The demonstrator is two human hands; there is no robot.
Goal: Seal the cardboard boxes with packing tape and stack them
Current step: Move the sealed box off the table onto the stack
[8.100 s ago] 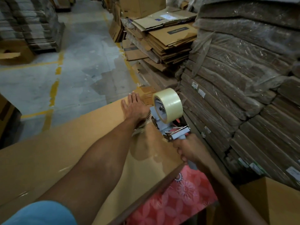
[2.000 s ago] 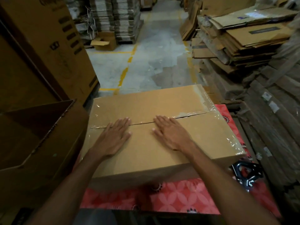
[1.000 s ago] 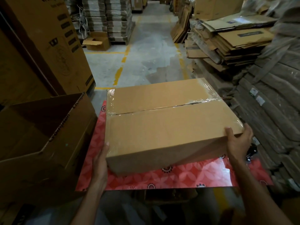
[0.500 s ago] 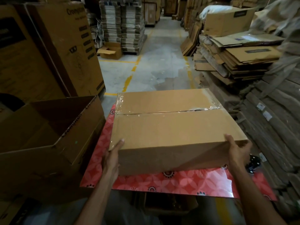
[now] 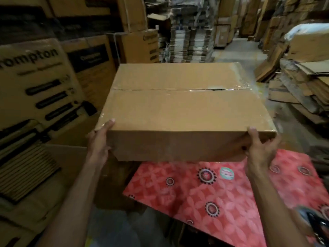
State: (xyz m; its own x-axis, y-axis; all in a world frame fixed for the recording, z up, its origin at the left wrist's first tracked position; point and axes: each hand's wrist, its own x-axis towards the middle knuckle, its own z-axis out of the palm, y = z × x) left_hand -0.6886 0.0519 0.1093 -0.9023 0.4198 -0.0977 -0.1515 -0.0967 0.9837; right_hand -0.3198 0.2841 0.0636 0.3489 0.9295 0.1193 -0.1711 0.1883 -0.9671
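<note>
Warehouse, carton packing store. Printed cartons (image 5: 35, 90) stacked high on the left, tall bundles of flat stock (image 5: 191, 45) at the back, loose heaps of flattened cardboard (image 5: 302, 86) on the right, and a bare concrete floor (image 5: 236, 50) aisle between them. The plain box (image 5: 178, 107) in front has clear tape over its top seam, so it's a packing spot.

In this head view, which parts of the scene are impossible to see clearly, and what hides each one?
Contents and underside of the box: head view, hidden by its closed flaps and walls.
Most fingers of the left hand and right hand: head view, hidden behind the box.
Lower right, dark object: head view, blurred and cut by the frame edge.
Print on left carton: head view, beginning cut by the left edge.
</note>
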